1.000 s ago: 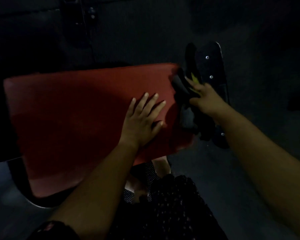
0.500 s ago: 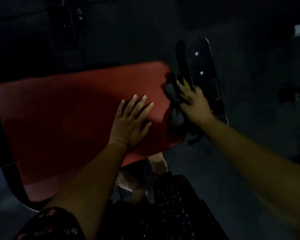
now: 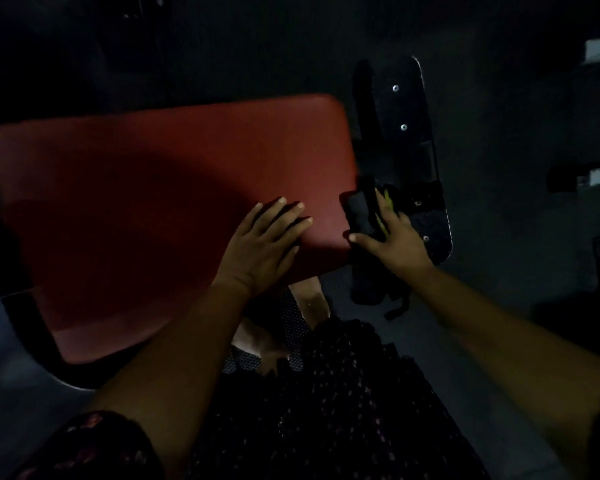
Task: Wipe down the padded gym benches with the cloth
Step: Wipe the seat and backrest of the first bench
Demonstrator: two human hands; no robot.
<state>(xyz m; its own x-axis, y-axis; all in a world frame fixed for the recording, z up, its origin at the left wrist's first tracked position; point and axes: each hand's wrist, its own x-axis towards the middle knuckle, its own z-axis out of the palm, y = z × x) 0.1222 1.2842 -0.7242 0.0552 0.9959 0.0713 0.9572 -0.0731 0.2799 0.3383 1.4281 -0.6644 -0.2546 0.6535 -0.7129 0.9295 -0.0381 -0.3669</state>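
Observation:
A red padded bench (image 3: 146, 188) fills the left and middle of the dim head view. My left hand (image 3: 264, 244) lies flat on the pad near its right end, fingers straight and spread. My right hand (image 3: 395, 242) holds a dark cloth (image 3: 361, 216) with a yellow-green part against the pad's right edge. The cloth hangs down below the hand, past the pad's corner. Thumb and fingers are spread over the cloth, pressing it on the edge.
A black textured metal plate (image 3: 406, 109) with bolts stands just right of the pad. The bench's dark frame (image 3: 32, 327) curves under the left end. My dotted dark clothing (image 3: 326, 410) and bare feet show below. The floor is dark grey.
My right hand has slid the cloth down the pad's right edge, toward me. The left hand stays flat on the pad. The view shifted slightly.

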